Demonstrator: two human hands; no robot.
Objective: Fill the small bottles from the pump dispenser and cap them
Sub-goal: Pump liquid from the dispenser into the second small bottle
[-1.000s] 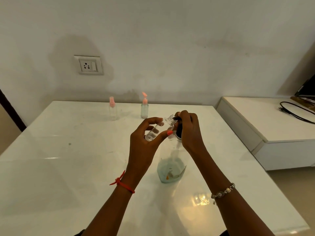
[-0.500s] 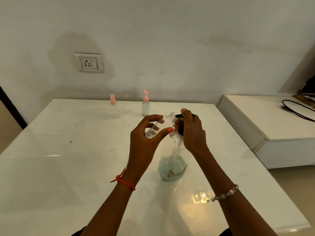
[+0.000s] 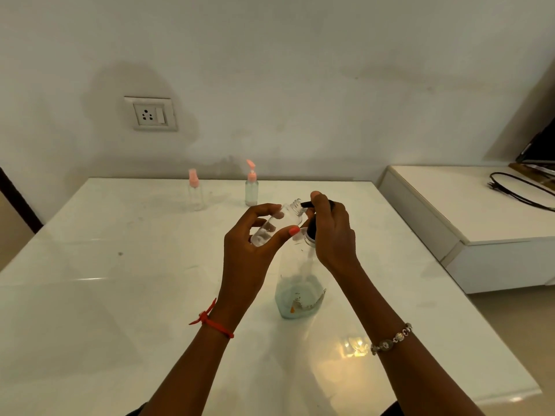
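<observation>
A clear pump dispenser (image 3: 300, 292) with a black pump head stands mid-table, a little bluish liquid at its bottom. My right hand (image 3: 332, 232) is wrapped over the pump head, the black spout poking out to the left. My left hand (image 3: 249, 250) holds a small clear uncapped bottle (image 3: 277, 225) tilted, its threaded mouth right at the spout. Two more small bottles stand at the far edge: an empty-looking one with a pink spray cap (image 3: 195, 190) and one with a pink flip cap (image 3: 251, 187) holding pale liquid.
The glossy white table (image 3: 120, 295) runs to the wall. A lower white cabinet (image 3: 480, 223) stands to the right with a black cable (image 3: 519, 190) on it. A wall socket (image 3: 150, 114) sits above the table.
The pump head has risen slightly under my right hand. The small bottle stays at the spout, and the view has shifted a little.
</observation>
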